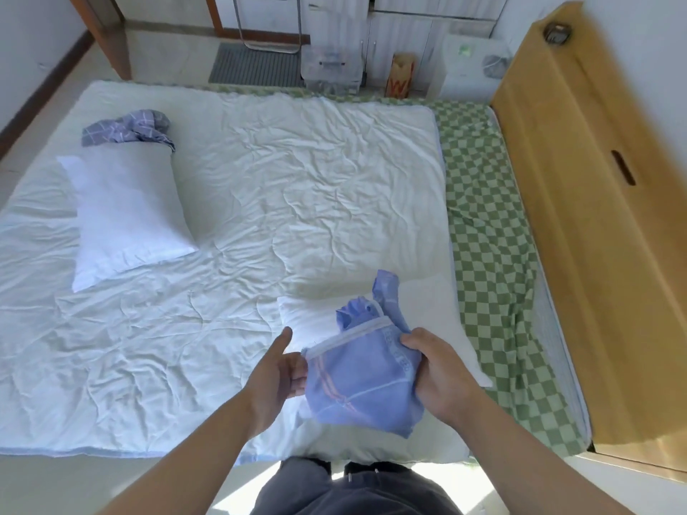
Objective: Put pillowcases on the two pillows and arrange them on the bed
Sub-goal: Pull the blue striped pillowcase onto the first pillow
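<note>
Far left of grip: bare pillow (126, 213) on bed (297, 172), checked pillowcase (128, 130) bunched at its far end. Left hand (277, 373) spread, fingertips touching edge of blue pillowcase (362, 377). Right hand (435, 373) clamps bundle's other side. Second pillow (316, 314) directly beneath. Step, likely: first case being opened. Next: find zip mouth, spread it.

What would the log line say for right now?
stage: opening pillowcase | right hand: gripping blue pillowcase | left hand: at its edge | near pillow: bare | far pillow: bare
</note>
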